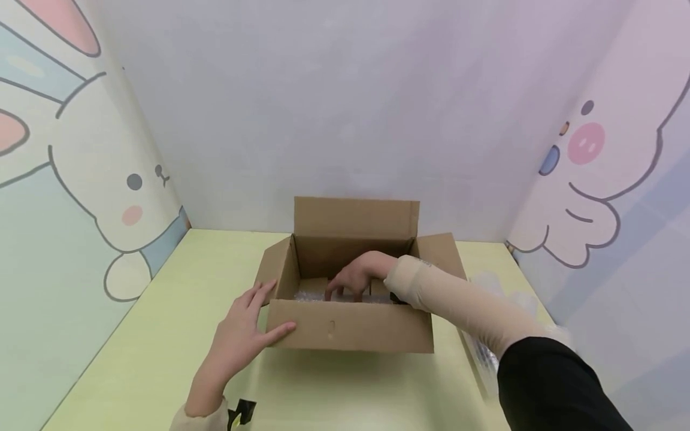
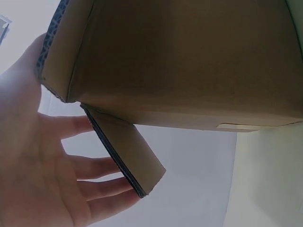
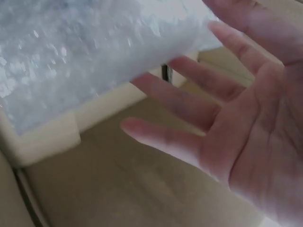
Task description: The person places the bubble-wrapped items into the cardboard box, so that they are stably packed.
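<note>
An open cardboard box (image 1: 350, 326) stands on the table with its flaps folded outward. My left hand (image 1: 242, 329) is at its front left corner, the thumb against the front flap. In the left wrist view, the straight fingers of that hand touch the side flap (image 2: 130, 149). My right hand (image 1: 357, 278) reaches down inside the box. Its fingers (image 3: 175, 101) are spread at the edge of a sheet of bubble wrap (image 3: 85, 61), not curled round it. Under the wrap, a pale-edged item (image 3: 52, 142) shows in part; its kind cannot be told.
The pale yellow table (image 1: 162, 335) runs back to a plain wall (image 1: 345, 108). Side walls carry a cartoon rabbit (image 1: 113, 161) and a cartoon pig (image 1: 609, 155). To the right of the box, partly behind my right arm, lies clear plastic packaging (image 1: 487, 362).
</note>
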The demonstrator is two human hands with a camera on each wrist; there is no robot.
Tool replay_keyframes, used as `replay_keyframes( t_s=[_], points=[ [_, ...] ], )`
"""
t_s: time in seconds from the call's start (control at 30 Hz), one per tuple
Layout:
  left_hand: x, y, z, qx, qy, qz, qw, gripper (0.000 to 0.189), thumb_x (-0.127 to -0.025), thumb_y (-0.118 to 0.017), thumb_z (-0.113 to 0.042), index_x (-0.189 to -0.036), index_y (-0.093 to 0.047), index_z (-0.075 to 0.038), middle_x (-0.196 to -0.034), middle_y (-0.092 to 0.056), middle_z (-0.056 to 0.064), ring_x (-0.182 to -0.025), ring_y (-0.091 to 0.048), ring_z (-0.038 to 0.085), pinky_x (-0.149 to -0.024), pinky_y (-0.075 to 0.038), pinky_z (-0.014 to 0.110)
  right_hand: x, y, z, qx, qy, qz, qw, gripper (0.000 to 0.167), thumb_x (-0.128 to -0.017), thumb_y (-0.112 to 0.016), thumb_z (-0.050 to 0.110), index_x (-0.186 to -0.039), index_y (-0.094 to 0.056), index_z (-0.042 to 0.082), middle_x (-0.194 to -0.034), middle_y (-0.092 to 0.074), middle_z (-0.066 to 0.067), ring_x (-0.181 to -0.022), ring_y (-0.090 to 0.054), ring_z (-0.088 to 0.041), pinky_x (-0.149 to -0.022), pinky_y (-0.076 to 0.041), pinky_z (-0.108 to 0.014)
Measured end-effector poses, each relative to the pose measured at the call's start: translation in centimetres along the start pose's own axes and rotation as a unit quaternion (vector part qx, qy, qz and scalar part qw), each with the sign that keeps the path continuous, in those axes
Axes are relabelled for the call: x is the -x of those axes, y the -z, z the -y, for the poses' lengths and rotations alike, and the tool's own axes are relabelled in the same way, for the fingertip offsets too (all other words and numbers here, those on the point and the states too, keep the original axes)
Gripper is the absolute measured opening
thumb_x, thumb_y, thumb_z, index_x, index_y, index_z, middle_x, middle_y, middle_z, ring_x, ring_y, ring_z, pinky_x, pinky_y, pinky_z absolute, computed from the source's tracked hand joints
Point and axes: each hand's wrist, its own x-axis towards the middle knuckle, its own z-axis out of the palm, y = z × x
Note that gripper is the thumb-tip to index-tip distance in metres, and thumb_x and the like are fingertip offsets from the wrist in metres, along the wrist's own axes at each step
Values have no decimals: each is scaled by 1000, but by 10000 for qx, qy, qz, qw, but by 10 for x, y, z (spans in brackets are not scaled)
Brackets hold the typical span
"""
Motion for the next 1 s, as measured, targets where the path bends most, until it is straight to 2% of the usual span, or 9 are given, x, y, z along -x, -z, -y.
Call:
replay_keyframes(
  t_s=[0.2,0.33,0.47,0.7,1.0],
  points=[
    [-5,3,-1,-8,-40,89,10000,89,-80,-68,-62,-150,-36,-18,-151,-36,24,-132,-42,45,-79,-52,59,9,14,2,584,212,-218,9978,60,-89,-69,11,-140,-48,35,-151,-41,3,-140,-40,-16,-105,-43,-33],
    [-7,5,-3,40,-32,176,9998,89,-80,-67,-63,-150,-35,-18,-151,-35,24,-132,-41,44,-80,-51,59,22,27,5,654,351,-313,9968,61,-88,-71,15,-143,-47,28,-150,-44,1,-138,-42,-18,-108,-41,-36],
    [-7,6,-5,77,-39,206,9997,89,-80,-66,-63,-150,-34,-19,-151,-36,24,-132,-41,44,-82,-51,59,44,42,9,361,396,-591,9968,66,-86,-73,17,-145,-44,24,-149,-44,-6,-136,-44,-22,-108,-41,-38],
    [-6,5,-6,99,-46,182,9998,89,-80,-67,-63,-150,-34,-19,-150,-37,24,-132,-42,43,-83,-50,59,97,67,14,-86,506,-1297,9902,69,-88,-70,16,-148,-39,25,-153,-39,-7,-137,-44,-29,-108,-42,-41],
    [-3,5,-5,95,47,176,9998,89,-80,-66,-64,-150,-34,-20,-151,-36,23,-132,-41,43,-82,-50,59,169,75,8,-1055,716,-1894,9736,68,-90,-66,5,-149,-37,21,-156,-34,-7,-140,-40,-35,-106,-44,-42]
  ],
)
